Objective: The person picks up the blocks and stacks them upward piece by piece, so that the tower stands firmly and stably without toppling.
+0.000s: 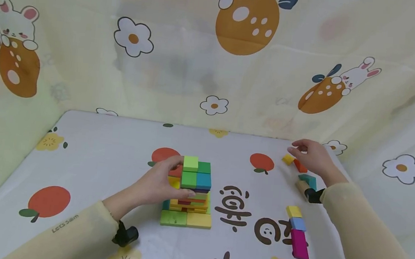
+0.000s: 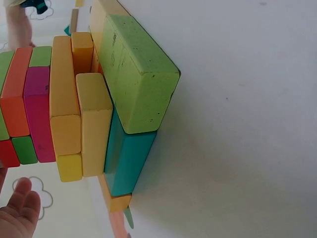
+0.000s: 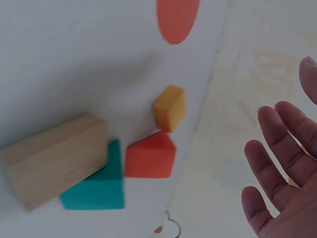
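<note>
A tower of coloured blocks (image 1: 188, 193) stands mid-table, with a light green block (image 1: 191, 163) on top. My left hand (image 1: 173, 180) grips its upper part, index finger at the top edge and thumb across the front. Close up, the left wrist view shows the tower's base with a green block (image 2: 138, 74), a teal block (image 2: 126, 158) and yellow blocks (image 2: 94, 124). My right hand (image 1: 302, 149) hovers, holding nothing, over an orange block (image 1: 300, 166) and a small yellow cube (image 1: 288, 159). In the right wrist view its fingers (image 3: 277, 173) are spread beside the orange block (image 3: 150, 155) and yellow cube (image 3: 169, 108).
A teal block (image 1: 308, 180) and a plain wooden block (image 1: 302, 187) lie near my right wrist. A row of yellow (image 1: 293, 211), blue (image 1: 297, 223) and magenta (image 1: 299, 244) blocks lies front right. Patterned cloth walls (image 1: 213, 64) close in the table on three sides.
</note>
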Demonstrator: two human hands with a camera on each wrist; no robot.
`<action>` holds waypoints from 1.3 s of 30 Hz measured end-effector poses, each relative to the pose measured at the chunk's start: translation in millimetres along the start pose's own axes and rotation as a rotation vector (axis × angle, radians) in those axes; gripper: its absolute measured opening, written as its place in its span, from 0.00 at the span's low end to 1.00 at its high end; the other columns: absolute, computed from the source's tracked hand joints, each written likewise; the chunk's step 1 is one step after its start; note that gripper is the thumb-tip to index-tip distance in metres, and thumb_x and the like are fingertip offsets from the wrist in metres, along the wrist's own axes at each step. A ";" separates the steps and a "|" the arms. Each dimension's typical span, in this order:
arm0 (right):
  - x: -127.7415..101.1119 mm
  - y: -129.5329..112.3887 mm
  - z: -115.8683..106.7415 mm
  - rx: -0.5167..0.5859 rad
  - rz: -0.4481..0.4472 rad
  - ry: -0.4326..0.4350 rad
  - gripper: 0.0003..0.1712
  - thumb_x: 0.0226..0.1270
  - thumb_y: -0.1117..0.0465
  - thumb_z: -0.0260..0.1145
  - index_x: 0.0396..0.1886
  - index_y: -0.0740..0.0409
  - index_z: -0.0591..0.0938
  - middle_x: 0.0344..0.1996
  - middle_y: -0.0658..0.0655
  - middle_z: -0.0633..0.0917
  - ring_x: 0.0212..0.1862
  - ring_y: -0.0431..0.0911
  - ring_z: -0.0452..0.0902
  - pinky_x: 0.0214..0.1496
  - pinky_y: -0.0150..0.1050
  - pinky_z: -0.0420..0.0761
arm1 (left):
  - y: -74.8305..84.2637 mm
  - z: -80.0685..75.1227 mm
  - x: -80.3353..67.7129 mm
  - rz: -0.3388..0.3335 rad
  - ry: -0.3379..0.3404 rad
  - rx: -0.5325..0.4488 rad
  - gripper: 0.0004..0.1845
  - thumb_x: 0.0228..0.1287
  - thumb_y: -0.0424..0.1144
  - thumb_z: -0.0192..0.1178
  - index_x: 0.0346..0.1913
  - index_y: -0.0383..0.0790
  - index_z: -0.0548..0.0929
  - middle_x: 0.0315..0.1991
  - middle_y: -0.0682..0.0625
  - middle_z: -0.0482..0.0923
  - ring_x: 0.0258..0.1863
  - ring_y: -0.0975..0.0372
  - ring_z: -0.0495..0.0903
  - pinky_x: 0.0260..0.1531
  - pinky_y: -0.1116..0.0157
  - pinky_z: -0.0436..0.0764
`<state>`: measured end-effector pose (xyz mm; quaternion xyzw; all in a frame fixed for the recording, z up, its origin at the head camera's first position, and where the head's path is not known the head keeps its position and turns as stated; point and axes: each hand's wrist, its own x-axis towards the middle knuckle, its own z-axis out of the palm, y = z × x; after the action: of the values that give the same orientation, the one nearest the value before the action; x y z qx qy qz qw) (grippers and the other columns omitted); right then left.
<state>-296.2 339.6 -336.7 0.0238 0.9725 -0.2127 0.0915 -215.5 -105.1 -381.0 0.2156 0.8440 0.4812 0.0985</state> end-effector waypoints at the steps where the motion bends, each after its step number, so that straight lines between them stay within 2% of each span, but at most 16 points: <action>1: -2.4 4.7 0.8 -0.005 0.004 0.000 0.39 0.76 0.38 0.58 0.70 0.66 0.69 0.64 0.73 0.73 0.63 0.67 0.69 0.63 0.60 0.80 | 0.2 0.0 -0.1 -0.002 0.000 0.003 0.37 0.53 0.49 0.79 0.65 0.44 0.76 0.58 0.51 0.80 0.66 0.47 0.74 0.68 0.43 0.75; 5: -18.7 15.9 9.4 -0.038 -0.029 0.008 0.36 0.77 0.42 0.60 0.67 0.67 0.73 0.59 0.72 0.78 0.58 0.64 0.73 0.57 0.59 0.81 | 0.6 0.1 -0.4 -0.010 -0.001 0.008 0.37 0.54 0.49 0.79 0.65 0.43 0.75 0.59 0.50 0.79 0.67 0.45 0.73 0.67 0.42 0.75; 9: -46.8 18.8 25.7 -0.072 -0.083 0.010 0.28 0.75 0.49 0.64 0.63 0.66 0.79 0.52 0.67 0.83 0.55 0.62 0.75 0.52 0.57 0.81 | 0.0 0.0 -0.5 -0.007 -0.004 0.005 0.38 0.54 0.49 0.79 0.66 0.43 0.75 0.59 0.49 0.79 0.67 0.45 0.73 0.68 0.42 0.75; 15: -88.3 31.3 47.9 -0.093 -0.171 -0.023 0.20 0.69 0.56 0.70 0.56 0.59 0.85 0.46 0.57 0.87 0.55 0.59 0.77 0.51 0.58 0.83 | 1.7 -0.6 -1.3 -0.009 0.003 0.018 0.37 0.54 0.48 0.79 0.65 0.42 0.75 0.59 0.49 0.79 0.67 0.44 0.73 0.68 0.42 0.75; 19: -104.7 45.2 55.7 -0.086 -0.167 -0.059 0.19 0.64 0.59 0.74 0.55 0.57 0.86 0.45 0.55 0.88 0.53 0.57 0.79 0.53 0.61 0.83 | 3.1 -0.3 -1.6 -0.013 0.002 0.025 0.37 0.54 0.48 0.79 0.65 0.42 0.75 0.59 0.48 0.79 0.67 0.44 0.73 0.68 0.42 0.75; 24: -109.5 58.6 61.2 -0.071 -0.154 -0.062 0.19 0.63 0.61 0.75 0.54 0.56 0.86 0.45 0.54 0.87 0.52 0.55 0.78 0.53 0.61 0.83 | 3.7 0.6 -1.3 -0.011 0.003 0.024 0.37 0.54 0.48 0.79 0.65 0.42 0.75 0.59 0.48 0.79 0.67 0.43 0.73 0.68 0.42 0.74; 28: -107.2 60.4 63.3 -0.064 -0.162 -0.053 0.18 0.63 0.61 0.74 0.53 0.57 0.86 0.46 0.55 0.87 0.52 0.54 0.79 0.54 0.59 0.83 | 2.5 0.3 -1.3 -0.012 0.006 0.026 0.37 0.54 0.48 0.79 0.65 0.42 0.75 0.58 0.48 0.79 0.67 0.44 0.73 0.67 0.42 0.75; 35: -101.7 58.7 64.6 -0.074 -0.167 -0.029 0.17 0.65 0.60 0.73 0.52 0.59 0.85 0.44 0.54 0.87 0.49 0.51 0.80 0.48 0.44 0.85 | 2.4 -0.3 -0.9 -0.012 0.004 0.026 0.36 0.54 0.48 0.79 0.64 0.43 0.76 0.57 0.49 0.80 0.67 0.44 0.73 0.67 0.41 0.75; 39: -98.8 57.6 67.9 -0.078 -0.150 -0.011 0.17 0.65 0.60 0.73 0.52 0.59 0.85 0.43 0.54 0.87 0.48 0.50 0.81 0.48 0.45 0.86 | 2.6 0.1 -1.2 -0.014 0.002 0.024 0.36 0.54 0.48 0.78 0.64 0.43 0.76 0.58 0.49 0.80 0.67 0.44 0.73 0.67 0.41 0.75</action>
<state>-182.9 362.9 -402.3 -0.0538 0.9786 -0.1813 0.0815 -213.7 -104.4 -378.8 0.2104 0.8513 0.4705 0.0984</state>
